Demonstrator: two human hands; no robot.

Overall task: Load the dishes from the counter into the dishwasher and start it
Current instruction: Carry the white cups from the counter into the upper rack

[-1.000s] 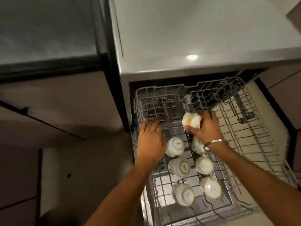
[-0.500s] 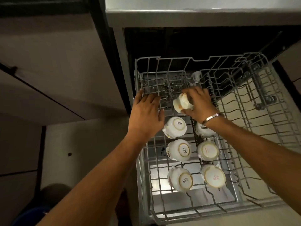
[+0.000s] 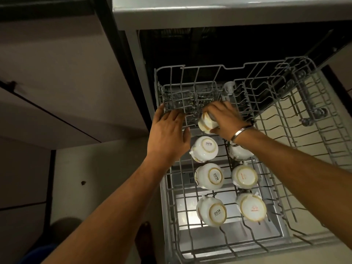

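The grey wire dishwasher rack point(image 3: 285, 187) is pulled out under the counter. My right hand point(image 3: 226, 117) grips a stained white cup point(image 3: 206, 123), tilted on its side, at the head of the rack's left row. My left hand point(image 3: 167, 134) lies flat with fingers spread on the rack's left rim, holding nothing. Several white cups sit upside down in two rows: one point(image 3: 204, 149) right below the held cup, one point(image 3: 209, 176) in the middle, one point(image 3: 211, 212) nearest me. The right row's top cup point(image 3: 240, 153) is partly hidden by my wrist.
A cutlery basket point(image 3: 188, 100) sits at the rack's back left, just beyond my fingers. The right half of the rack has bare tines point(image 3: 297, 130). The counter edge point(image 3: 228, 14) overhangs the dark dishwasher opening. Cabinet fronts are on the left.
My right hand has carried the stained cup leftward and down, from above the right row to the head of the left row. My left hand stays on the rim. The view tilted downward.
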